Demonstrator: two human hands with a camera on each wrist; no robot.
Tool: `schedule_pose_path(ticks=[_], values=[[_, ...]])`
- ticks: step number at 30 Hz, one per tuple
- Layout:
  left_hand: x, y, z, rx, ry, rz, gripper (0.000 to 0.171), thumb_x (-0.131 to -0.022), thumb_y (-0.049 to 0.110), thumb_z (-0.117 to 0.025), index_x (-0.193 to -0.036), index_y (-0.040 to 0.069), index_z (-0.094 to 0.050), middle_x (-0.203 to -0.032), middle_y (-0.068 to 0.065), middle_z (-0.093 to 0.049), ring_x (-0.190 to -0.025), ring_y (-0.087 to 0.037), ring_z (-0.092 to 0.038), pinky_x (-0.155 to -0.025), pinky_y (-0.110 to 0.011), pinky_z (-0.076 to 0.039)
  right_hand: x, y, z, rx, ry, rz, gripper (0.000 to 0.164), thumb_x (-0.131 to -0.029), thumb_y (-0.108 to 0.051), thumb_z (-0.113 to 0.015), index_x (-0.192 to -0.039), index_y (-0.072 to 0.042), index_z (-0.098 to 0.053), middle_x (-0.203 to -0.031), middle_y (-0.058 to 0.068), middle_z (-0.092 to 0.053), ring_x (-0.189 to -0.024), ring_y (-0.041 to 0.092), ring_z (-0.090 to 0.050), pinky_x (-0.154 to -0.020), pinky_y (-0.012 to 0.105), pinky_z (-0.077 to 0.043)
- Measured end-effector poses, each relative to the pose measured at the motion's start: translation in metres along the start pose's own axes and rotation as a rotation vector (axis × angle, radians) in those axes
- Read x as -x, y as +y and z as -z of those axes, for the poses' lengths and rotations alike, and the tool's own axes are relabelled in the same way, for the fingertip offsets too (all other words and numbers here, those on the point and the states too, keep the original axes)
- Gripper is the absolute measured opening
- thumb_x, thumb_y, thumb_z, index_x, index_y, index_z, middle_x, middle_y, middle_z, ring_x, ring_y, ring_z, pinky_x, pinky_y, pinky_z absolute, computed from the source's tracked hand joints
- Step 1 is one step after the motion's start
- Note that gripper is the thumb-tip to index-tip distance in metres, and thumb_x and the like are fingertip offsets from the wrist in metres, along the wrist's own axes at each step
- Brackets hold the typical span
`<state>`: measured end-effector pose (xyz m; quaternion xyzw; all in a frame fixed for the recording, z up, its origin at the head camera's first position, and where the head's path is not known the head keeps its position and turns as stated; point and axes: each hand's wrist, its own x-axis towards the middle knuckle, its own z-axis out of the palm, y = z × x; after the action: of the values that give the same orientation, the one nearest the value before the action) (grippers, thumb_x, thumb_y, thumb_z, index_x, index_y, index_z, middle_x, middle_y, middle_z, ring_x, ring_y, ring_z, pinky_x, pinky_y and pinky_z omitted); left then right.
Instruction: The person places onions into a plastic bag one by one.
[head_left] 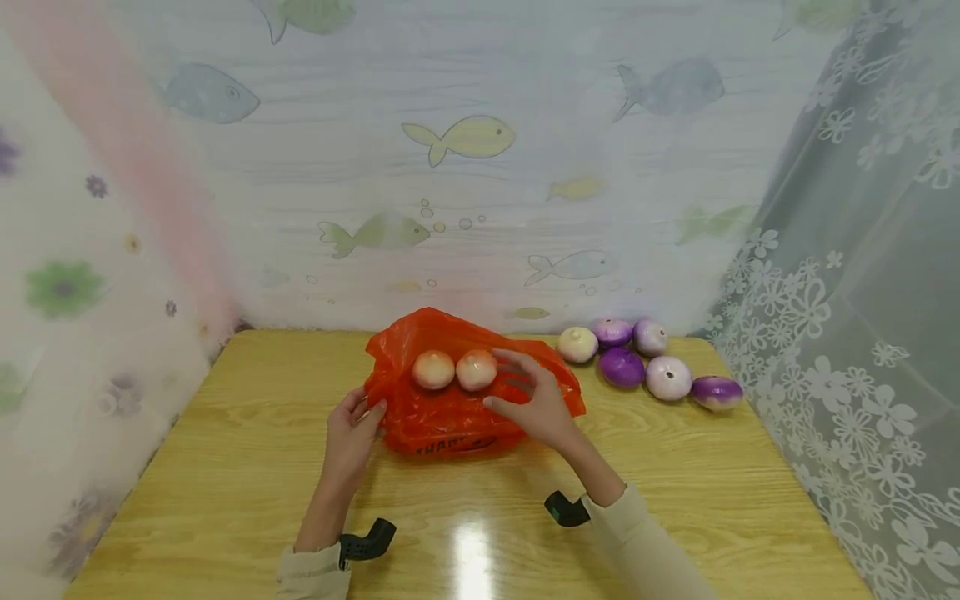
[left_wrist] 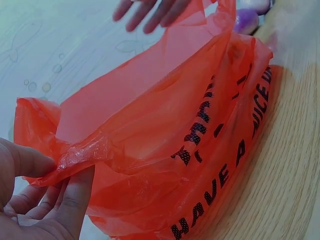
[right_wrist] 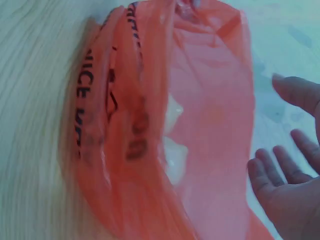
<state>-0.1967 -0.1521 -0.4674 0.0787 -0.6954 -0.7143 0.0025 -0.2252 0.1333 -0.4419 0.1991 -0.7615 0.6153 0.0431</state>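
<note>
A red-orange plastic bag point(head_left: 450, 417) with black lettering sits on the table with its mouth spread wide. Inside it, two pale onions point(head_left: 433, 370) rest side by side; in the right wrist view only the tips of the onions point(right_wrist: 173, 160) show past the bag's edge. At the bag's left side my left hand point(head_left: 352, 429) pinches the rim between thumb and fingers, clearly seen in the left wrist view. My right hand point(head_left: 536, 404) hovers at the right of the mouth, fingers spread and holding nothing, close beside the right-hand onion point(head_left: 477, 370).
Right of the bag, at the back of the table point(head_left: 225, 467), lie a pale onion point(head_left: 577, 344) and several purple onions point(head_left: 621, 367). A curtain printed with fish point(head_left: 472, 137) hangs behind the table, and a lacy flowered curtain point(head_left: 847, 333) hangs on the right.
</note>
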Motion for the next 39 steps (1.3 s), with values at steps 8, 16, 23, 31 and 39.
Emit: schedule_pose_path(ticks=[8,16,23,31,39], values=[[0.001,-0.001,-0.001,-0.013,0.002,-0.003,0.043,-0.107,0.012,-0.051,-0.149,0.006,-0.044,-0.144,-0.018,-0.055,-0.1,-0.009,-0.061,-0.078,-0.02,-0.053,0.012,-0.006,0.03,-0.036,0.152,0.162,0.056,-0.083,0.01,-0.077,-0.135,0.005,-0.058,-0.132,0.021,-0.061,-0.116,0.017,-0.062,-0.103,0.031,-0.051],[0.001,0.0,-0.001,-0.012,0.0,-0.009,0.042,-0.107,0.011,-0.051,-0.148,0.006,-0.044,-0.143,-0.017,-0.055,-0.099,-0.007,-0.062,-0.078,-0.019,-0.054,0.024,0.007,0.067,-0.09,0.323,0.296,0.049,-0.079,0.024,-0.071,-0.125,0.015,-0.059,-0.118,0.002,-0.071,-0.109,0.017,-0.067,-0.1,0.028,-0.052],[0.001,0.0,-0.002,-0.012,0.001,-0.01,0.042,-0.107,0.01,-0.051,-0.148,0.006,-0.044,-0.143,-0.018,-0.055,-0.099,-0.006,-0.062,-0.078,-0.018,-0.054,0.042,0.025,0.091,-0.078,0.411,0.267,0.047,-0.078,0.025,-0.07,-0.123,0.019,-0.058,-0.118,-0.002,-0.07,-0.109,0.01,-0.066,-0.099,0.024,-0.051],[0.0,0.0,-0.002,0.003,-0.001,-0.009,0.041,-0.107,0.011,-0.051,-0.147,0.006,-0.045,-0.143,-0.018,-0.055,-0.099,-0.006,-0.062,-0.077,-0.019,-0.054,0.065,0.047,0.105,-0.04,0.489,0.19,0.047,-0.078,0.024,-0.071,-0.123,0.018,-0.06,-0.115,-0.004,-0.07,-0.106,0.01,-0.065,-0.094,0.019,-0.052],[0.0,0.0,-0.002,0.01,0.003,-0.009,0.041,-0.106,0.009,-0.052,-0.147,0.005,-0.045,-0.141,-0.018,-0.056,-0.098,-0.007,-0.062,-0.076,-0.018,-0.054,0.082,0.063,0.131,0.009,0.616,0.03,0.043,-0.081,0.022,-0.071,-0.122,0.017,-0.061,-0.11,-0.012,-0.07,-0.103,0.008,-0.064,-0.089,0.015,-0.052]])
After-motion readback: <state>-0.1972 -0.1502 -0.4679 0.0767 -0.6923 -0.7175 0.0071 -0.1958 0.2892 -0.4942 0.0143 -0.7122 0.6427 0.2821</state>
